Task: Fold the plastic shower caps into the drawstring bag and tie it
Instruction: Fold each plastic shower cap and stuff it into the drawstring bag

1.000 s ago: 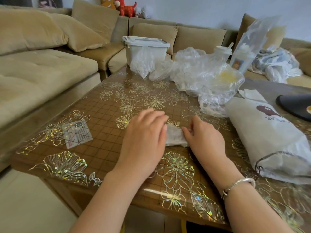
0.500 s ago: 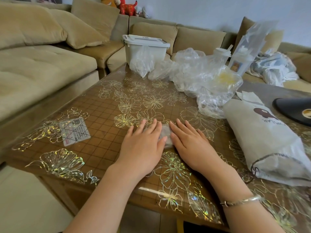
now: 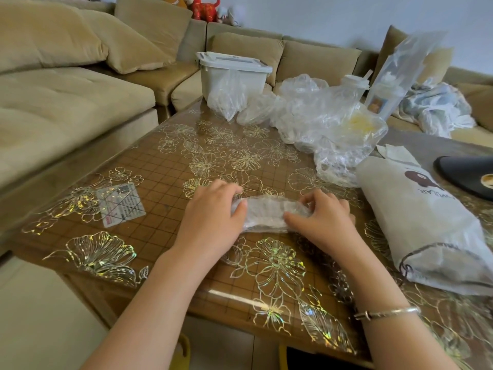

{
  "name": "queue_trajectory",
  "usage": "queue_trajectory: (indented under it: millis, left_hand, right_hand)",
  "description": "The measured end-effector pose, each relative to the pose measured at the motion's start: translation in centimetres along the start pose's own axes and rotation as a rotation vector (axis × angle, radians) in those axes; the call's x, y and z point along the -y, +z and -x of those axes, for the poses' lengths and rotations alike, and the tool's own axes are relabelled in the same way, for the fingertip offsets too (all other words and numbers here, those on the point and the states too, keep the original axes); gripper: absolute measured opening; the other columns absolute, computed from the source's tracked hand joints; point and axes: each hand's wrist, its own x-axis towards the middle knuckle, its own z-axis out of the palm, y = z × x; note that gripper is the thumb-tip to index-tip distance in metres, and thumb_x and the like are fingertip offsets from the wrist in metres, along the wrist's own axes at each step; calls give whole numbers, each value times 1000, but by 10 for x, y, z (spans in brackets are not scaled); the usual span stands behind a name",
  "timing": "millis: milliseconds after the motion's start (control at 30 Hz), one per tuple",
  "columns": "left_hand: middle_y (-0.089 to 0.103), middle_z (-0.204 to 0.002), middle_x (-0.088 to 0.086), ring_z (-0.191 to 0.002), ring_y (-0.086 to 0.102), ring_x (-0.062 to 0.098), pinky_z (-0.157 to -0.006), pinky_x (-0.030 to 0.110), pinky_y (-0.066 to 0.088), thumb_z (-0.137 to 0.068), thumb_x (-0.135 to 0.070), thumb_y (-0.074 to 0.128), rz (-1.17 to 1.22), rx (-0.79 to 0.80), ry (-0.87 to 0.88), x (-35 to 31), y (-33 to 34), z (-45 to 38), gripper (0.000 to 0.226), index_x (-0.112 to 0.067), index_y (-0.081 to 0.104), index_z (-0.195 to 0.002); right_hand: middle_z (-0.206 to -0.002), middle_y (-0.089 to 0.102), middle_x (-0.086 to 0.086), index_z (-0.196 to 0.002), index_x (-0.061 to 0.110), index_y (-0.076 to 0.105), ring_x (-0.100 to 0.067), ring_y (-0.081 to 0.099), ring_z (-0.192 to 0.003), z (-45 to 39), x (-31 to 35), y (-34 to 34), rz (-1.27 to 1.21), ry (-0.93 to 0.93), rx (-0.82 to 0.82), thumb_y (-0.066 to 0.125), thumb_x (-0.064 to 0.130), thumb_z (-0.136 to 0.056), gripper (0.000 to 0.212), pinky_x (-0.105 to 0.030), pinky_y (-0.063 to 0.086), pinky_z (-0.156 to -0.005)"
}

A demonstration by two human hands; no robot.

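Folded shower cap (image 3: 266, 213) lies flat on tabletop (image 3: 165, 182), centre-front, betw. both hands. L hand (image 3: 213, 220) pinches its left end, R hand (image 3: 324, 221) pinches right end. Drawstring bag (image 3: 424, 222) lies to the right, well apart. Loose cap pile (image 3: 320, 121) at far edge, w/ lidded bin (image 3: 229, 73) beside it.

drawstring bag (image 3: 426, 225) blocks right side.
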Motion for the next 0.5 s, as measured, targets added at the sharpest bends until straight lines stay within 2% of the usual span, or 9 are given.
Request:
queue_trajectory:
  millis: [100, 167, 233, 267, 300, 333, 400, 433, 500]
  left_hand:
    - [51, -127, -12, -113, 41, 12, -98, 33, 39, -100, -38, 45, -26, -3, 10, 0, 2, -1, 33, -26, 55, -130]
    - [52, -123, -11, -113, 44, 12, -99, 35, 40, -100, -43, 44, 33, -19, 12, -2, 1, -3, 35, -25, 57, -127]
    - [53, -123, -11, -115, 47, 11, -101, 35, 42, -97, -52, 42, 131, -14, 5, -4, -1, -5, 45, -23, 57, -128]
    - [54, -125, -12, -116, 49, 10, -99, 32, 42, -96, -57, 41, 197, 1, -5, -7, -4, -5, 50, -23, 56, -130]
    - [54, -126, -14, -115, 51, 7, -95, 27, 42, -94, -61, 40, 279, 20, -25, -9, -7, -5, 54, -24, 55, -131]
    - [56, -126, -16, -111, 53, 3, -87, 21, 41, -92, -65, 41, 372, 44, -52, -12, -12, -5, 56, -27, 55, -131]
    - [60, -115, -21, -99, 56, -5, -76, 17, 39, -88, -67, 45, 577, 104, -111, -16, -21, -4, 49, -35, 58, -122]
    - [63, -109, -21, -95, 59, -5, -77, 19, 43, -85, -66, 50, 678, 146, -133, -17, -25, -3, 44, -38, 60, -118]
    - [70, -105, -14, -93, 68, 5, -83, 30, 52, -77, -55, 67, 823, 252, -158, -15, -31, -1, 42, -40, 61, -116]
  right_hand:
    - [-99, 46, 4, -88, 24, 56, -22, 36, -104, -3, 1, 1, -108, -22, 23, 67, 32, -81, 15, -37, 31, -85]
    - [-98, 59, -7, -87, 16, 59, -19, 46, -92, -4, 3, -4, -328, -62, 78, 70, 21, -81, 14, -35, 41, -81]
    - [-89, 66, -15, -91, 4, 58, -15, 57, -67, -2, 6, -17, -630, -101, 181, 70, 8, -84, 15, -24, 50, -65]
    - [-84, 66, -12, -91, 3, 58, -10, 59, -57, -2, 8, -23, -765, -97, 231, 70, 5, -84, 14, -18, 49, -54]
    - [-82, 67, -9, -90, 6, 58, -8, 60, -54, -2, 9, -28, -888, -87, 269, 71, 4, -82, 16, -16, 49, -46]
    - [-83, 68, -6, -88, 9, 58, -10, 63, -57, -4, 11, -32, -988, -82, 301, 74, 5, -78, 19, -18, 51, -45]
    - [-85, 70, -6, -86, 11, 60, -18, 66, -65, -10, 10, -33, -1103, -75, 333, 76, 11, -69, 23, -24, 55, -51]
    - [-84, 71, -6, -88, 10, 61, -20, 66, -67, -13, 9, -32, -1126, -60, 335, 76, 13, -68, 26, -24, 55, -51]
    - [-82, 72, -7, -94, 7, 61, -20, 64, -67, -17, 8, -28, -1174, -22, 335, 75, 15, -69, 30, -24, 53, -51]
